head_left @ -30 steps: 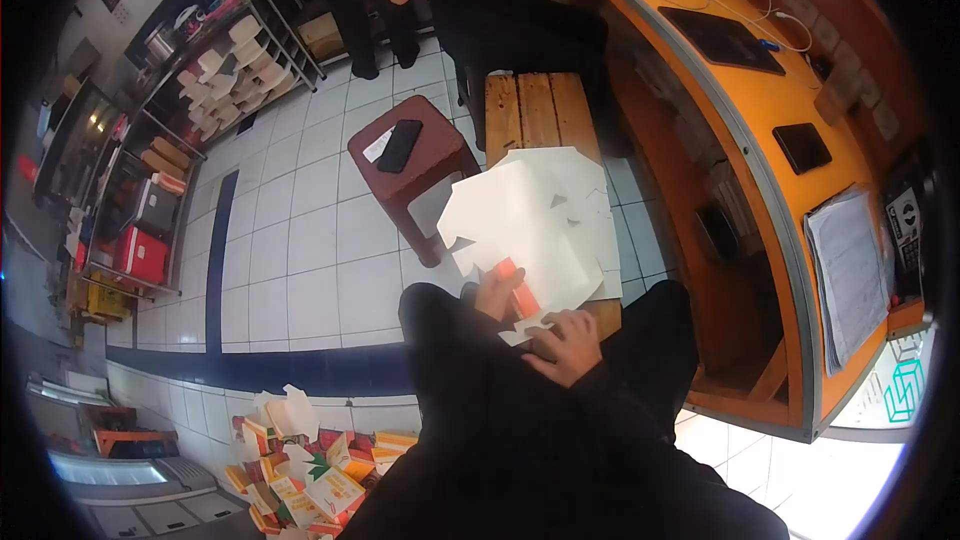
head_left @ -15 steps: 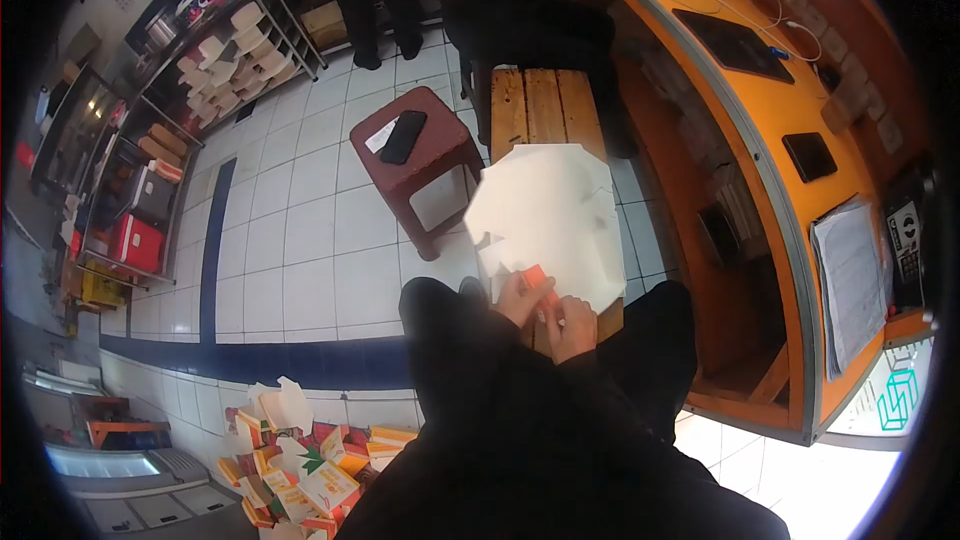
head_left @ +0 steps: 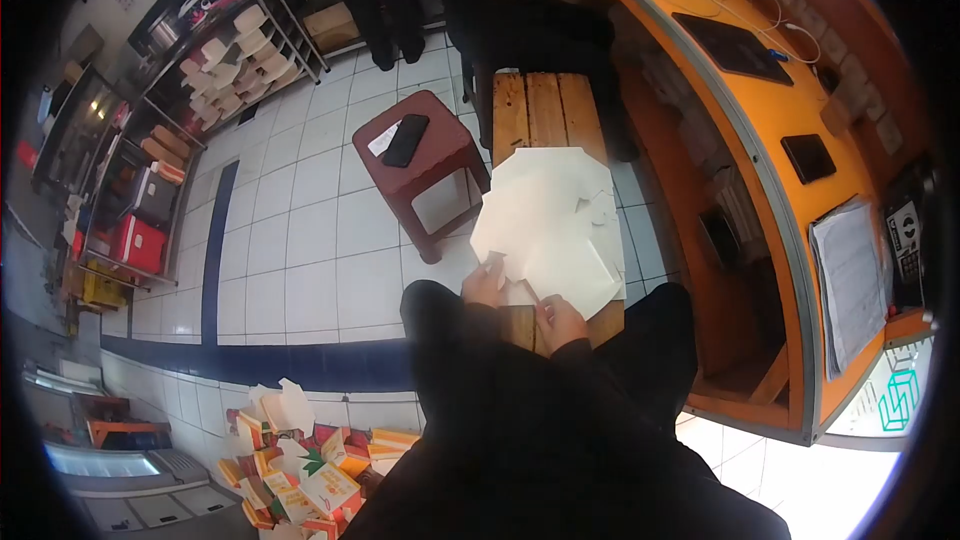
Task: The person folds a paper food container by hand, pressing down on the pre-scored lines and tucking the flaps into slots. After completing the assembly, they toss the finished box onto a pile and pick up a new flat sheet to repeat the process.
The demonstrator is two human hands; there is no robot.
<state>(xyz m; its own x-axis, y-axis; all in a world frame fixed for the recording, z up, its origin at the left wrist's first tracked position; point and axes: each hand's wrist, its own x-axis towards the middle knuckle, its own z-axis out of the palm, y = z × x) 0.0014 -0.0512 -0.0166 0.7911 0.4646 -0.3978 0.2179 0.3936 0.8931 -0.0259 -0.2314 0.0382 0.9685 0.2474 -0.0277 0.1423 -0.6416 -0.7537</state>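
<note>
White die-cut carton blank (head_left: 540, 210) lies spread on the slatted wooden bench (head_left: 548, 110) — placed, I'd judge, so its near end sits within easy reach. I've got the left hand (head_left: 483, 285) pinching the blank's near-left corner, probably to steady it; the right hand (head_left: 563, 324) grasps the near edge, fingers curled. Maroon stool (head_left: 425, 175) stands just beside, parking a black phone (head_left: 405, 140); printed cartons (head_left: 330, 490) heap lower left, clear of the bench.

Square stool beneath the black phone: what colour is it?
The square stool is maroon, best seen in the head view.
</note>
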